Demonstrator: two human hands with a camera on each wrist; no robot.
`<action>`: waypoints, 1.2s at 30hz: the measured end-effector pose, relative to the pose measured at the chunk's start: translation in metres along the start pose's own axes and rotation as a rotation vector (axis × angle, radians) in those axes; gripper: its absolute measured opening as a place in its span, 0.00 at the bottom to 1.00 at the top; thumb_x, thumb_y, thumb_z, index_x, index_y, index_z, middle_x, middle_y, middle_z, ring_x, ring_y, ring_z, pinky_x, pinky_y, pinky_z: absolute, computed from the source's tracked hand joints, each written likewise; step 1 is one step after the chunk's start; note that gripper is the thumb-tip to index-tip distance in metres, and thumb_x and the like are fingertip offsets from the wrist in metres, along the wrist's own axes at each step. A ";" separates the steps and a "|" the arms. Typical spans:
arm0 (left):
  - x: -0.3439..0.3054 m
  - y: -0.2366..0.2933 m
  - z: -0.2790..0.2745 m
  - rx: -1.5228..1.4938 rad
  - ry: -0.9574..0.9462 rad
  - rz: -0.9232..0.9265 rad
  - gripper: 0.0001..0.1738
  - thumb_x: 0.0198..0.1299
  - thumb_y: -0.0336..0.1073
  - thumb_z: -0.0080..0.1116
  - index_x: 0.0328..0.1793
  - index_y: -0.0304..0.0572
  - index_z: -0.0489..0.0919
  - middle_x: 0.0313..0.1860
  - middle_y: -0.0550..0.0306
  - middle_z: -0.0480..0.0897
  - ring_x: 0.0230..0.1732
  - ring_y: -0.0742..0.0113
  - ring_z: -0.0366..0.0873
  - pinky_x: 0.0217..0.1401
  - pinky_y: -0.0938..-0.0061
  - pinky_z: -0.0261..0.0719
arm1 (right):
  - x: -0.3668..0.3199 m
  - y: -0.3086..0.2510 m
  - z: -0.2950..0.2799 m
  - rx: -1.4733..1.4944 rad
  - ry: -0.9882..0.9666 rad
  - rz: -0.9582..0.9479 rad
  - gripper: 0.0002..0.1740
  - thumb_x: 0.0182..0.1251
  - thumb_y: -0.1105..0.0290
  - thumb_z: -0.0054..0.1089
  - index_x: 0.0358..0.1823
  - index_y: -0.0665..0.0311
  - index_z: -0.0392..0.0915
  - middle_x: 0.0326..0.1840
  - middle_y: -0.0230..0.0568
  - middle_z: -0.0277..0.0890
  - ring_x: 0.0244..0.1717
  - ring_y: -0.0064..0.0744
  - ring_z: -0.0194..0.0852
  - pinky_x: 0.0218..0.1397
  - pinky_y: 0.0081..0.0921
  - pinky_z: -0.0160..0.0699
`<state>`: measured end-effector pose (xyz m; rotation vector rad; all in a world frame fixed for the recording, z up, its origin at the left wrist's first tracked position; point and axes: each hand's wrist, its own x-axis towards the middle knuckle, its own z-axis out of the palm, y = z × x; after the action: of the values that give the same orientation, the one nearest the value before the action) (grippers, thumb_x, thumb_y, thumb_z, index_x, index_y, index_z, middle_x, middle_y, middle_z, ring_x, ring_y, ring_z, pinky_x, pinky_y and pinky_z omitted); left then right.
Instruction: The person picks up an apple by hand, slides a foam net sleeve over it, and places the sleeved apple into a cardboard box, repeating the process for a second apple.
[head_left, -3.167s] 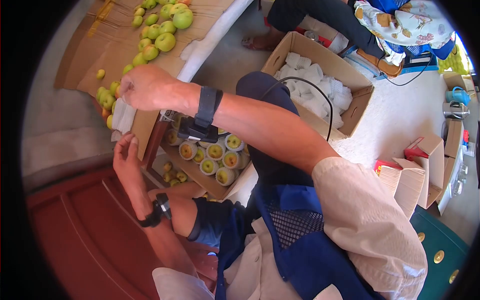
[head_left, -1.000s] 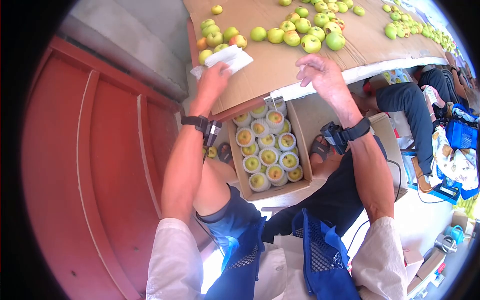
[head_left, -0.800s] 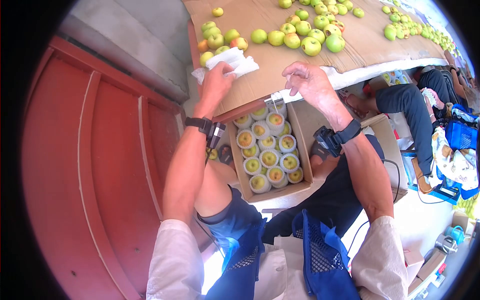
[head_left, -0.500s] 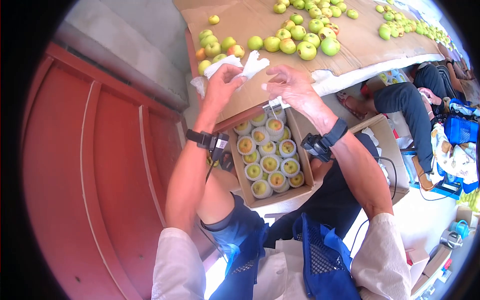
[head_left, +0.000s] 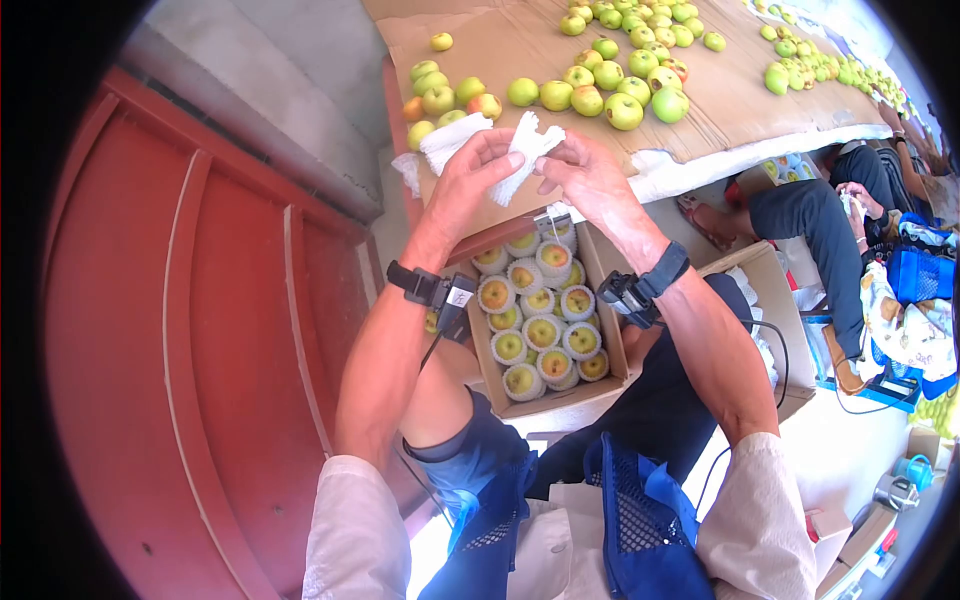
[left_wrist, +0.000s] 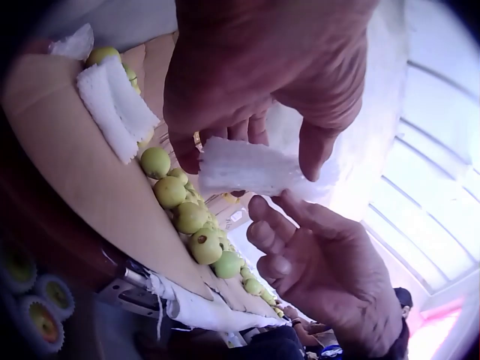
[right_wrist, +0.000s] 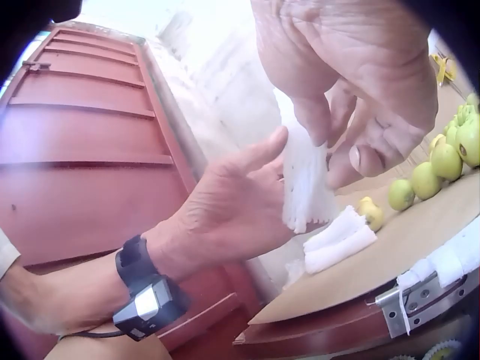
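A white foam net sleeve [head_left: 520, 160], flattened, is held up over the near edge of the cardboard. My left hand [head_left: 468, 178] grips it between thumb and fingers, as the left wrist view shows with the foam sleeve [left_wrist: 244, 166] spanning the grasp. My right hand [head_left: 592, 182] pinches the sleeve's other edge with thumb and fingertips, its remaining fingers curled. More flat foam sleeves [head_left: 450, 140] lie on the cardboard just beyond my left hand, beside a few green and reddish apples [head_left: 438, 98].
Loose apples [head_left: 585, 98] spread over the cardboard-covered table [head_left: 480, 40]. Below its edge, an open carton [head_left: 510, 408] holds apples in foam sleeves. A metal latch [right_wrist: 416, 304] sits at the table corner. A red door [head_left: 240, 330] is at left; another person's leg [head_left: 815, 235] is at right.
Since the earlier frames, my left hand has lifted one foam sleeve off the pile. My right hand has come leftward from apart to meet it and take its edge.
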<state>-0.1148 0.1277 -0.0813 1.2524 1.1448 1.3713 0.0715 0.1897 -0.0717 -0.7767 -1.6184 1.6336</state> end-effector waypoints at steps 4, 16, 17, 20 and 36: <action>0.002 -0.004 -0.008 -0.054 0.006 -0.065 0.21 0.66 0.39 0.66 0.60 0.36 0.78 0.55 0.56 0.83 0.59 0.69 0.78 0.66 0.69 0.73 | -0.003 -0.005 -0.001 -0.023 -0.015 -0.022 0.14 0.72 0.72 0.61 0.54 0.71 0.79 0.48 0.42 0.84 0.44 0.26 0.81 0.45 0.26 0.82; -0.002 0.001 -0.010 -0.158 0.072 -0.069 0.20 0.65 0.36 0.67 0.60 0.36 0.78 0.55 0.55 0.83 0.55 0.69 0.80 0.61 0.68 0.78 | -0.003 -0.006 -0.012 0.059 -0.027 0.112 0.10 0.72 0.62 0.63 0.45 0.59 0.77 0.38 0.34 0.83 0.33 0.18 0.84 0.29 0.16 0.62; -0.002 0.001 -0.010 -0.160 0.074 -0.070 0.20 0.65 0.36 0.67 0.60 0.36 0.78 0.55 0.55 0.83 0.55 0.69 0.80 0.61 0.68 0.78 | -0.003 -0.005 -0.012 0.058 -0.028 0.114 0.10 0.72 0.62 0.63 0.45 0.59 0.77 0.38 0.34 0.83 0.33 0.18 0.84 0.29 0.16 0.62; -0.002 0.002 -0.010 -0.162 0.086 -0.068 0.21 0.65 0.35 0.67 0.61 0.35 0.77 0.55 0.54 0.83 0.56 0.68 0.80 0.61 0.69 0.78 | -0.001 -0.002 -0.013 0.121 0.002 0.151 0.10 0.72 0.63 0.63 0.46 0.60 0.77 0.37 0.37 0.84 0.28 0.20 0.84 0.24 0.14 0.57; 0.004 -0.017 -0.015 0.065 0.313 -0.193 0.27 0.60 0.29 0.70 0.63 0.26 0.73 0.55 0.44 0.82 0.53 0.63 0.82 0.54 0.70 0.81 | -0.016 0.011 0.011 -0.574 -0.001 -0.328 0.20 0.63 0.63 0.70 0.54 0.62 0.79 0.50 0.46 0.79 0.48 0.45 0.81 0.54 0.39 0.80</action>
<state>-0.1290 0.1330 -0.0981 0.9628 1.4951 1.4241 0.0709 0.1706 -0.0829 -0.7293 -2.1195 0.9446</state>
